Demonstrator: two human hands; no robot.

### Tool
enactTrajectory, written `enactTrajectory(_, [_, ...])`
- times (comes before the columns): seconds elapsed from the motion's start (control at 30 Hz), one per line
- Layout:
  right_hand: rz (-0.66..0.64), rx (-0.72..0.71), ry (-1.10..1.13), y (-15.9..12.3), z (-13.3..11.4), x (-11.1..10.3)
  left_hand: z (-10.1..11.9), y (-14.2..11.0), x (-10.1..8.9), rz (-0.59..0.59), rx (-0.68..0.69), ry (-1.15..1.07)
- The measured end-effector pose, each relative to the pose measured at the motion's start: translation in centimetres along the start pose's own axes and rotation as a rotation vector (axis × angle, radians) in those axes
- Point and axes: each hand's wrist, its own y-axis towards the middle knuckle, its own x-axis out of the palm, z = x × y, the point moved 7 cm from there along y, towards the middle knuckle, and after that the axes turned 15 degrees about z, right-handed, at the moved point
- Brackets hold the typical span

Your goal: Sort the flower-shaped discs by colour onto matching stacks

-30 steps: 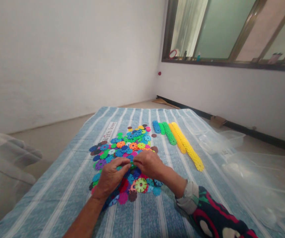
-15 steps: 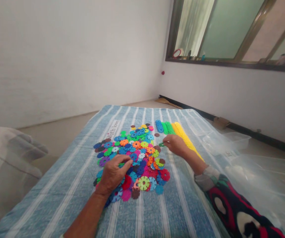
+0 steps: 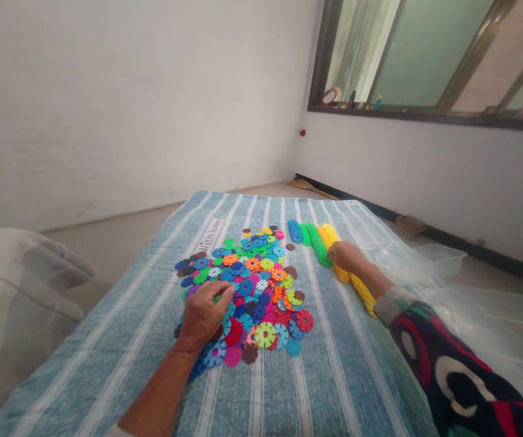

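A heap of notched plastic snowflake discs point(image 3: 266, 334) in many colours is spread over the striped cloth. Above its left side is my left hand point(image 3: 205, 311), thumb and forefinger pinched together; whatever is between the tips is hidden. My right hand point(image 3: 346, 256) is closed at the near end of the row of green discs point(image 3: 317, 244), its fingertips on a green disc there that blends with the row. Part of the row of yellow discs point(image 3: 362, 294) passes under that hand. A short row of blue discs point(image 3: 295, 231) lies to the left of the green ones.
Clear plastic boxes point(image 3: 484, 315) stand along the right side. The striped cloth point(image 3: 129, 315) covers the table, with lettering near the far left. A pale draped shape point(image 3: 20, 315) is at the left. A window point(image 3: 429, 54) is in the right wall.
My right hand has moved right, from beside the heap to the green row, carrying a green disc. My left hand has drawn slightly left over the heap.
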Motion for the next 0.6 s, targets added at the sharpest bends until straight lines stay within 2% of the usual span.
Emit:
enactTrajectory(0.23, [0.023,0.026,-0.017,0.1,0.6,0.2,-0.8,0.1,-0.2,0.013,-0.025,0.036])
enactTrajectory(0.37, [0.053,0.038,-0.013,-0.4,0.5,0.0,-2.2,0.6,-1.3,0.104,-0.069,0.074])
enactTrajectory(0.5, [0.067,-0.004,0.034,-1.5,-1.3,-0.3,-4.8,1.1,-3.4,0.235,-0.162,0.183])
enactTrajectory(0.6, [0.098,-0.087,0.111,-2.8,-4.0,-0.5,-6.7,1.2,-4.6,0.263,-0.219,0.268])
